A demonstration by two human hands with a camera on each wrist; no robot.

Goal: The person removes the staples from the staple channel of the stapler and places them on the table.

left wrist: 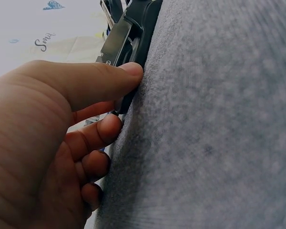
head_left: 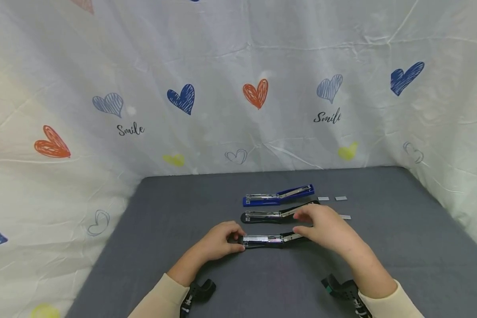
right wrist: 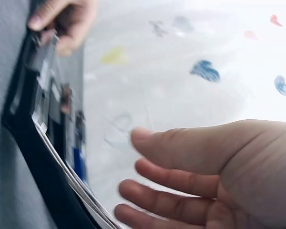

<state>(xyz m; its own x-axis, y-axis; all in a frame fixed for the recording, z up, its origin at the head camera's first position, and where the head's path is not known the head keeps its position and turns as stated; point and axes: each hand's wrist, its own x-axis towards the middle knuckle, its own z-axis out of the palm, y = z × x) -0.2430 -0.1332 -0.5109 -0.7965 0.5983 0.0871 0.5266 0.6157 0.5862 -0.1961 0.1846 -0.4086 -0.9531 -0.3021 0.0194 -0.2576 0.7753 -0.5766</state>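
Observation:
Three staplers lie opened out in a row, one behind another. My left hand (head_left: pixel 221 240) pinches the left end of the nearest black stapler (head_left: pixel 262 240), thumb along its near side. In the left wrist view the thumb presses against that stapler's black body (left wrist: pixel 145 31). Above the stapler's right arm hovers my right hand (head_left: pixel 327 227), its thumb and fingers apart and holding nothing; in the right wrist view it is beside the long raised arm (right wrist: pixel 47 176). A second black stapler (head_left: pixel 262 215) sits just behind, and a blue stapler (head_left: pixel 260 202) is farthest back.
To the right of the staplers lie small pale strips, including one strip (head_left: pixel 341 198) at the back and another strip (head_left: pixel 346 217) near my right hand. The grey table (head_left: pixel 183 207) ends at a white curtain (head_left: pixel 214 132) printed with hearts.

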